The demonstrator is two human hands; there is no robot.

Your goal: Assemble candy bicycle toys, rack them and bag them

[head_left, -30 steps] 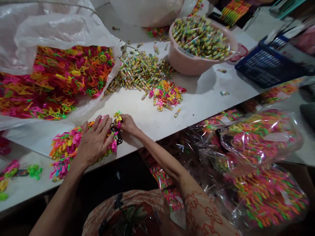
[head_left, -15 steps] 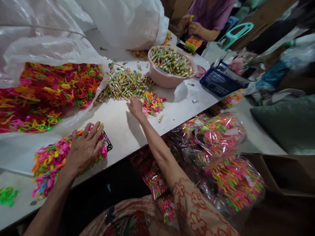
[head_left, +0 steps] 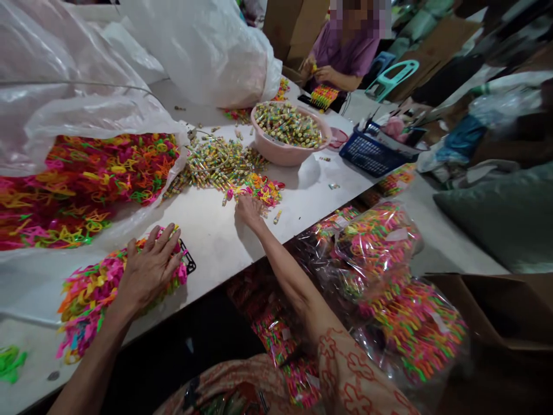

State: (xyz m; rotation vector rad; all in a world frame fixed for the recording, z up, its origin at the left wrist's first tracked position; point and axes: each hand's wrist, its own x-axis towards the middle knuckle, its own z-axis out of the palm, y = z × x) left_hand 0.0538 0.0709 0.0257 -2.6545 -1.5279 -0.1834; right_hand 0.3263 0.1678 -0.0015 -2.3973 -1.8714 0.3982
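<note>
My left hand (head_left: 149, 268) lies flat with fingers spread on a thick cluster of bright pink, orange, yellow and green plastic pieces (head_left: 93, 288). A black slotted rack (head_left: 188, 259) sticks out from under that cluster, past my fingertips. Farther right, my right hand (head_left: 249, 208) reaches down at the near edge of a small heap of colourful plastic pieces (head_left: 268, 189). Its fingers are curled together, and whatever they pinch is hidden. Behind it spreads a loose pile of small patterned tubes (head_left: 211, 161), with a single tube (head_left: 277, 217) lying to the right of the hand.
A pink basin (head_left: 280, 151) full of tubes stands behind the pile. At left an open plastic bag (head_left: 173, 173) holds many colourful pieces. A blue basket (head_left: 367, 153) sits at the right. Filled clear bags (head_left: 375, 248) lie below the table edge. Opposite, a person in purple (head_left: 345, 57) handles pieces.
My right hand has moved from the edge of the tube pile toward me, to the front of the colourful heap. My left hand stays on its cluster. The view has shifted slightly.
</note>
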